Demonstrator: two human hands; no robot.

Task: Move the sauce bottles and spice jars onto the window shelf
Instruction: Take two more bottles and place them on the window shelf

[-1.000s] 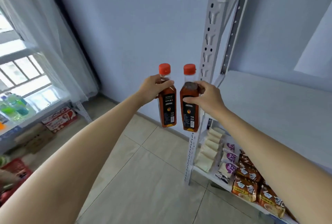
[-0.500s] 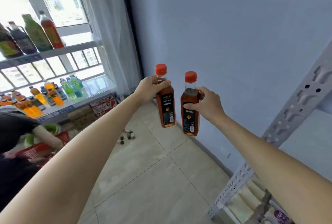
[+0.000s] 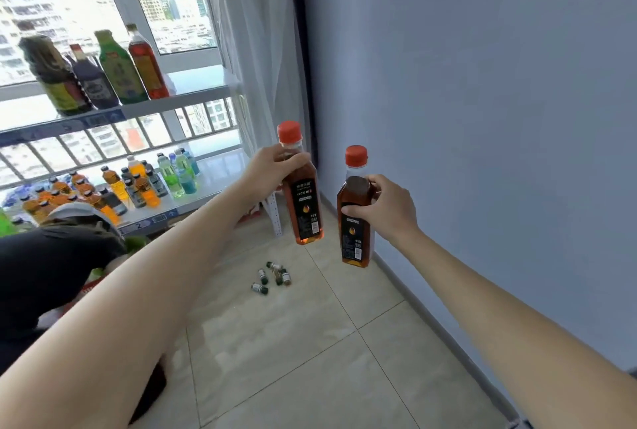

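With the left hand (image 3: 272, 170) gripping one sauce bottle (image 3: 303, 201) and the right hand (image 3: 382, 208) another (image 3: 355, 225), both in mid-air, keep them upright and aim for the window shelf's (image 3: 206, 98) bare right end.

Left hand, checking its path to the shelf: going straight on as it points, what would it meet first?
Probably the window shelf's right end; the left hand, holding its bottle, has nothing visible between, though depth is unclear.

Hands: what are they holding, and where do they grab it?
Each holds a sauce bottle. The left hand grips the left bottle at its shoulder under the cap; the right hand grips the right bottle around its upper body.
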